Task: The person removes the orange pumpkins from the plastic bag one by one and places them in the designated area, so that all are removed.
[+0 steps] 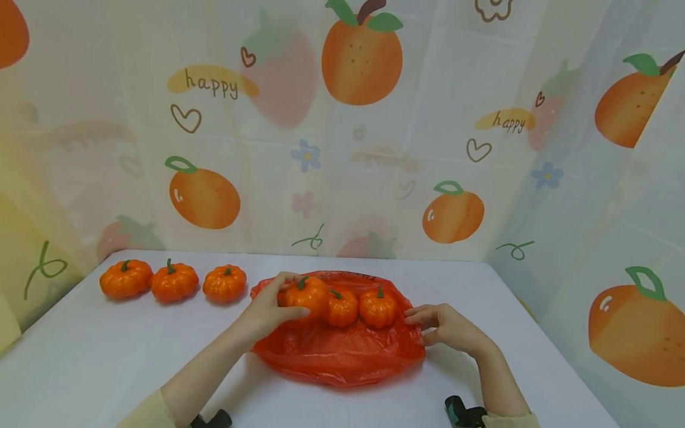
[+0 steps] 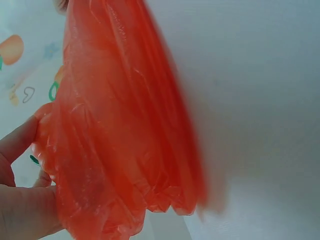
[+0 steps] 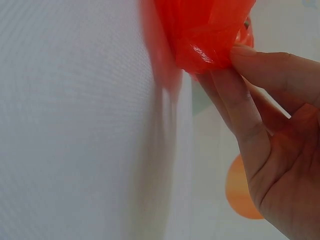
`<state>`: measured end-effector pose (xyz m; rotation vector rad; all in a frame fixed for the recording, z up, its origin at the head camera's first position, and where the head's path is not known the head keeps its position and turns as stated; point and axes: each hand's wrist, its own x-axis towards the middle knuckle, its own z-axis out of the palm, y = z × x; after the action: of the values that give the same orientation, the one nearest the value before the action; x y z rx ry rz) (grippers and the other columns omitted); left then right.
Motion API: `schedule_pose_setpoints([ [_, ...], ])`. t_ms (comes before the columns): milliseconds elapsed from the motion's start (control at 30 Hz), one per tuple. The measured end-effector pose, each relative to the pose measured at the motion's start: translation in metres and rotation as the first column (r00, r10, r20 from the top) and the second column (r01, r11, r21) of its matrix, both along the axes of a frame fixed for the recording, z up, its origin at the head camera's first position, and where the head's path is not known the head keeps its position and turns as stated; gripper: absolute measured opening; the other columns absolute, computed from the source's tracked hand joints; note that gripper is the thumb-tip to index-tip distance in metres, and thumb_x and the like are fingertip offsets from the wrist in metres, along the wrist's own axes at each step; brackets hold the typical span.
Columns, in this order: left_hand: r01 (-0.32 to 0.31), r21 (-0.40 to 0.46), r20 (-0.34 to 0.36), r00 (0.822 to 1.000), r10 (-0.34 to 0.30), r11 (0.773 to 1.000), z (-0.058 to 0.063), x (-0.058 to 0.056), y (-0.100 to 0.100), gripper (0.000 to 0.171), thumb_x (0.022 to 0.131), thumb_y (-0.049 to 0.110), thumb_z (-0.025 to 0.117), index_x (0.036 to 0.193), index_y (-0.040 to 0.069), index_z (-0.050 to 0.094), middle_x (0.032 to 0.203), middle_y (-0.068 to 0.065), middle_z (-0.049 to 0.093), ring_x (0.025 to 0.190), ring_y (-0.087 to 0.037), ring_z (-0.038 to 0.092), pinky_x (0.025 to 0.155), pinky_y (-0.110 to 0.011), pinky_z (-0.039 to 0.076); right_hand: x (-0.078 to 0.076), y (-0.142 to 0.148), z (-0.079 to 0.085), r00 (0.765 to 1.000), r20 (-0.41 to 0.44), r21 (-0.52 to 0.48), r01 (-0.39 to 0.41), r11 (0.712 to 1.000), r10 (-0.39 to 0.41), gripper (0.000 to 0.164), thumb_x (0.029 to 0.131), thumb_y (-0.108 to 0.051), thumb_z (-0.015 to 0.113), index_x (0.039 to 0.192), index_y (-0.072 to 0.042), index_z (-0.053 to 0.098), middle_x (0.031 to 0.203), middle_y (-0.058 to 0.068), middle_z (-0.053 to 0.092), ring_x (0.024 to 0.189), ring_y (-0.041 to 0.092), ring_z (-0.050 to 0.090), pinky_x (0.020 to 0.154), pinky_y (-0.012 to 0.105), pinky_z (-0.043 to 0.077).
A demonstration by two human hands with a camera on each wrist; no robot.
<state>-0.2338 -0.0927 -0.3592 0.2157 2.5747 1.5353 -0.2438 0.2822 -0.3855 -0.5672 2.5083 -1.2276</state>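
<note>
A red plastic bag [image 1: 342, 356] lies spread on the white table with its mouth toward the person. Two small orange pumpkins, a middle pumpkin [image 1: 342, 309] and a right pumpkin [image 1: 378, 309], sit in it. My left hand [image 1: 267, 309] grips a third pumpkin [image 1: 313, 297] at the bag's left side, thumb in front and fingers behind. In the left wrist view the bag [image 2: 115, 120] hides most of that pumpkin. At the bag's right edge my right hand [image 1: 452, 327] pinches the red plastic between thumb and fingers, as the right wrist view shows with the hand [image 3: 280, 120].
Three more pumpkins stand in a row at the table's back left: a left one [image 1: 125, 279], a middle one [image 1: 174, 282] and a right one [image 1: 225, 284]. Behind the white table [image 1: 160, 356] hangs a fruit-printed curtain [image 1: 299, 178].
</note>
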Motion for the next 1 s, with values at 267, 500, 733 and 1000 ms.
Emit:
schedule_pose_setpoints([
  [267, 0.017, 0.031, -0.033, 0.999, -0.016, 0.999, 0.010, 0.006, -0.008, 0.060, 0.087, 0.033, 0.074, 0.139, 0.024, 0.045, 0.153, -0.014, 0.042, 0.142, -0.040, 0.036, 0.114, -0.067, 0.031, 0.000, 0.000, 0.000, 1.000, -0.003, 0.001, -0.001, 1.000, 0.001, 0.041, 0.081, -0.002, 0.064, 0.122, 0.000, 0.068, 0.141, 0.027, 0.054, 0.122, 0.044, 0.059, 0.097, 0.050, 0.056],
  [500, 0.014, 0.025, -0.039, 0.999, -0.013, 1.000, 0.023, 0.011, -0.021, 0.061, 0.087, 0.035, 0.074, 0.140, 0.025, 0.046, 0.155, -0.016, 0.038, 0.140, -0.044, 0.037, 0.108, -0.065, 0.041, 0.001, 0.000, 0.001, 1.000, 0.002, 0.001, 0.004, 1.000, -0.004, 0.041, 0.081, -0.002, 0.065, 0.122, -0.001, 0.068, 0.141, 0.027, 0.054, 0.121, 0.043, 0.060, 0.096, 0.049, 0.056],
  [733, 0.008, 0.018, -0.039, 0.999, -0.008, 1.000, 0.031, 0.012, -0.035, 0.065, 0.087, 0.033, 0.074, 0.143, 0.024, 0.043, 0.156, -0.017, 0.035, 0.132, -0.044, 0.045, 0.098, -0.050, 0.054, 0.001, -0.001, 0.001, 1.000, 0.003, 0.000, 0.000, 1.000, 0.000, 0.041, 0.082, -0.002, 0.065, 0.123, -0.001, 0.068, 0.142, 0.027, 0.054, 0.122, 0.043, 0.059, 0.097, 0.049, 0.056],
  [1000, 0.024, 0.046, -0.057, 0.998, -0.021, 0.999, 0.034, 0.012, -0.051, 0.067, 0.087, 0.032, 0.073, 0.145, 0.022, 0.041, 0.157, -0.017, 0.034, 0.135, -0.046, 0.039, 0.100, -0.053, 0.051, 0.002, -0.001, 0.001, 1.000, 0.003, 0.002, -0.001, 1.000, 0.001, 0.042, 0.082, -0.002, 0.064, 0.123, 0.000, 0.067, 0.142, 0.027, 0.054, 0.122, 0.044, 0.059, 0.097, 0.049, 0.056],
])
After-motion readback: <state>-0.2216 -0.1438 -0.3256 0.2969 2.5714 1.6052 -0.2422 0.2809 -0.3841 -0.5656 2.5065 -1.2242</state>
